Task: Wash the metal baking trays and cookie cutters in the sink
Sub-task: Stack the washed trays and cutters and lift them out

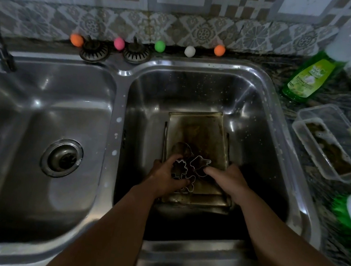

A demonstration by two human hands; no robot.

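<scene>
Inside the right sink basin [264, 95], stacked greasy baking trays [199, 131] are being leaned over; at least 2 are counted. About 4 cookie cutters [190, 168] are being gathered at the trays' near end: several are being gripped by the left hand [169, 174], while the right hand [226, 179] is being pressed onto the trays, fingers straight. Thin cutter edges are judged likely to nick fingers, or to slip and clatter down, since grease is coating everything.

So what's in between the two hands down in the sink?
In the head view, a few metal cookie cutters lie between the left hand and right hand, resting on the stained baking tray. The left fingers curl round some of them.
</scene>
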